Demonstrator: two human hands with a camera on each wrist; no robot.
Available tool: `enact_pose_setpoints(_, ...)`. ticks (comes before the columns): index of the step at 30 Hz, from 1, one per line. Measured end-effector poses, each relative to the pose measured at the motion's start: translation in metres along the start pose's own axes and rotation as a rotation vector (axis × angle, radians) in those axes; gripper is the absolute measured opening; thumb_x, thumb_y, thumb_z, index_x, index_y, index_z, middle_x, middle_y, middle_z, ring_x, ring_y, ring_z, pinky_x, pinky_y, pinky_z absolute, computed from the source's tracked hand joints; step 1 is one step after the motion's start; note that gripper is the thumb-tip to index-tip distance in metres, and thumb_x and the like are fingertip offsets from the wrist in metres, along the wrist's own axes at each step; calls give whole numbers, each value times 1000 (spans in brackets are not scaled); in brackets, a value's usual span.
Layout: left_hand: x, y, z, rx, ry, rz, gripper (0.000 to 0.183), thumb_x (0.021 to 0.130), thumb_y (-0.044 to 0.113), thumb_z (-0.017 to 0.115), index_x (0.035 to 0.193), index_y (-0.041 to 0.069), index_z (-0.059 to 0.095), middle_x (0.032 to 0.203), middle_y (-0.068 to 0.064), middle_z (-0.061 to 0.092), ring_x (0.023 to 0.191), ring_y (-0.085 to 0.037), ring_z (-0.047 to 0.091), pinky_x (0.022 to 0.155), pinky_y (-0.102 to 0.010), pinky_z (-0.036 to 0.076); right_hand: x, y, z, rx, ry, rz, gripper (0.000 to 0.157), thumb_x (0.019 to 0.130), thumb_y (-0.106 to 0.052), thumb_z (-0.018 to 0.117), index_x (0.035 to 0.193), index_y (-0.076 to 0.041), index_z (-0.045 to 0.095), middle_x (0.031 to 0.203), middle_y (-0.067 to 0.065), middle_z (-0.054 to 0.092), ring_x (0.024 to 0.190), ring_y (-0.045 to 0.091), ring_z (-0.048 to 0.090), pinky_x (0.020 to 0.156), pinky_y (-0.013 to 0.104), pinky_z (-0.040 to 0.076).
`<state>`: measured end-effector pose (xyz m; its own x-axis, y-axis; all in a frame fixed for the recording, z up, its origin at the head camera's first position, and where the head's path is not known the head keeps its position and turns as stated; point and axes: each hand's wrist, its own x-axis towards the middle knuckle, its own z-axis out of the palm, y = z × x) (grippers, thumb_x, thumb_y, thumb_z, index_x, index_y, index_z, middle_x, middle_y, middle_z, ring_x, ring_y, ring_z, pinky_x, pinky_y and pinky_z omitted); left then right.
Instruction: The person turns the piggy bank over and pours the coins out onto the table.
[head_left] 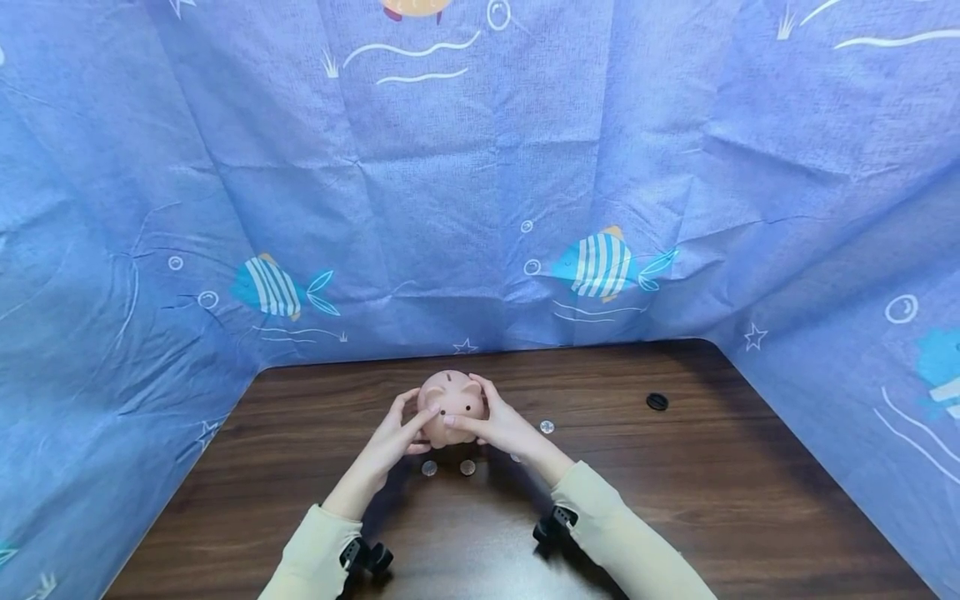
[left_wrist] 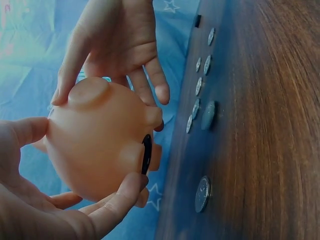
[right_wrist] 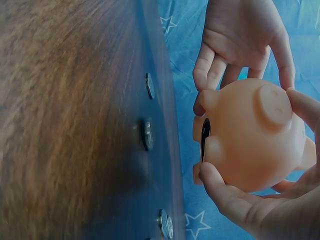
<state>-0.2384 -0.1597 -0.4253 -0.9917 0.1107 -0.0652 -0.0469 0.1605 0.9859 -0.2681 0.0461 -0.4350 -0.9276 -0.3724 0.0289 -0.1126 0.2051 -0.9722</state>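
Note:
A pink piggy bank (head_left: 452,392) is held between both hands, its coin slot on top and its snout towards the person. My left hand (head_left: 389,443) grips one side, thumb near the face and fingers reaching round and below. On the other side my right hand (head_left: 504,427) grips it the same way, its thumb by the snout. From the left wrist view, the body (left_wrist: 95,145) shows stubby legs and a black round piece (left_wrist: 146,154) on the belly between them. Daylight shows between the legs and the tabletop coins (left_wrist: 202,194) in that view.
Several silver coins lie on the dark wooden table (head_left: 315,467), two in front of the piggy bank (head_left: 468,468) and others by the right wrist (head_left: 547,427). A black round plug (head_left: 657,402) lies farther right. A blue fish-print cloth (head_left: 480,208) hangs round the table.

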Motion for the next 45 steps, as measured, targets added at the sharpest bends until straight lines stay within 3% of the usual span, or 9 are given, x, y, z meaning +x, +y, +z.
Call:
enact_pose_setpoints(6, 9, 2, 9, -24, -14, 2, 73, 100, 34, 62, 155, 3, 25, 151, -28, 35, 100, -28, 66, 89, -46, 57, -1, 0, -12, -12, 26, 15, 96, 87, -43, 78, 159, -17, 22, 139, 25, 50, 86, 21, 65, 77, 49, 57)
enact_pose_setpoints(8, 14, 3, 15, -34, -19, 9, 72, 100, 34, 63, 154, 4, 26, 150, -27, 36, 99, -28, 66, 89, -46, 57, -1, 0, -18, 12, 24, 17, 97, 87, -42, 78, 160, -16, 19, 136, 26, 52, 83, 27, 66, 76, 52, 57)
enact_pose_setpoints(12, 24, 7, 29, -50, -39, 39, 70, 101, 33, 62, 153, 4, 27, 149, -26, 38, 99, -28, 66, 89, -47, 57, -4, 1, -33, 17, 51, 7, 97, 88, -41, 78, 160, -16, 19, 139, 26, 51, 93, 31, 66, 79, 54, 56)
enact_pose_setpoints(17, 34, 10, 50, -62, -69, 56, 68, 100, 33, 62, 152, 4, 29, 148, -25, 41, 96, -25, 66, 86, -44, 57, -11, 6, -53, 23, 98, 34, 96, 87, -40, 79, 160, -18, 20, 145, 25, 48, 108, 29, 63, 85, 51, 56)
enact_pose_setpoints(24, 46, 13, 87, -91, -117, 66, 67, 100, 34, 63, 151, 5, 32, 147, -22, 44, 95, -26, 66, 85, -45, 57, -27, 13, -86, 27, 156, 71, 94, 88, -35, 78, 160, -19, 19, 135, 25, 54, 94, 23, 64, 80, 46, 55)
enact_pose_setpoints(31, 52, 22, 132, -112, -184, 72, 68, 98, 34, 66, 151, 6, 34, 147, -20, 45, 103, -33, 67, 86, -48, 57, -56, 22, -124, -6, 203, 82, 92, 92, -31, 74, 161, -16, 15, 141, 29, 48, 103, 27, 64, 85, 46, 55)
enact_pose_setpoints(36, 54, 29, 159, -113, -213, 68, 70, 95, 35, 70, 149, 6, 37, 143, -13, 49, 96, -23, 66, 84, -47, 58, -73, 26, -148, -38, 212, 96, 89, 95, -29, 72, 160, -13, 13, 142, 29, 43, 99, 24, 63, 81, 40, 54)
enact_pose_setpoints(45, 69, 35, 185, -71, -237, 74, 71, 96, 39, 67, 151, 7, 35, 145, -12, 50, 100, -22, 66, 87, -48, 57, -79, 29, -178, -100, 199, 96, 90, 97, -35, 69, 161, -13, 9, 147, 28, 41, 104, 25, 61, 83, 37, 53)
